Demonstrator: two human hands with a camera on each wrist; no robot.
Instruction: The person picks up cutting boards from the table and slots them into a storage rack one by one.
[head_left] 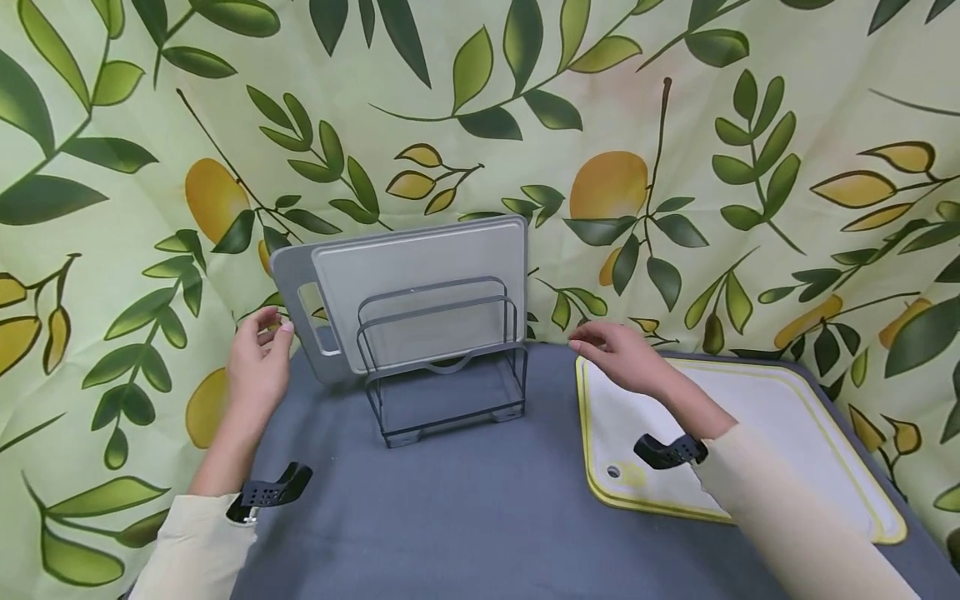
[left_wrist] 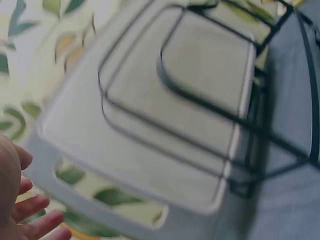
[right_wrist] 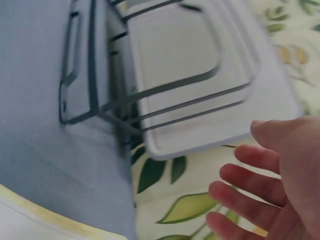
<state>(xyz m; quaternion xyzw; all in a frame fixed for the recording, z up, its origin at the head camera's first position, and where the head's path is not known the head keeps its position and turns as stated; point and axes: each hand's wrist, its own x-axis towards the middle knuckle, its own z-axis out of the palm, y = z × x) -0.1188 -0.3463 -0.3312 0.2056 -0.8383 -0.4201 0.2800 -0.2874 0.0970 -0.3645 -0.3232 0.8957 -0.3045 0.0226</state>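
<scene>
A grey-rimmed cutting board point(head_left: 427, 292) with a handle slot at its left end stands on edge in a dark wire rack point(head_left: 450, 422). My left hand point(head_left: 258, 362) is just left of the handle end, fingers relaxed and holding nothing. In the left wrist view its fingertips point(left_wrist: 42, 222) appear beside the board's handle, and I see no grip on it. My right hand point(head_left: 618, 354) hovers to the right of the rack, also holding nothing. The right wrist view shows its fingers point(right_wrist: 250, 200) spread and loosely bent near the board's other end.
A white cutting board with a yellow rim point(head_left: 637, 500) lies flat on the right, beneath my right forearm. The rack stands on a table with a grey-blue cloth point(head_left: 465, 517). Behind it hangs a leaf-and-fruit patterned curtain point(head_left: 675, 50).
</scene>
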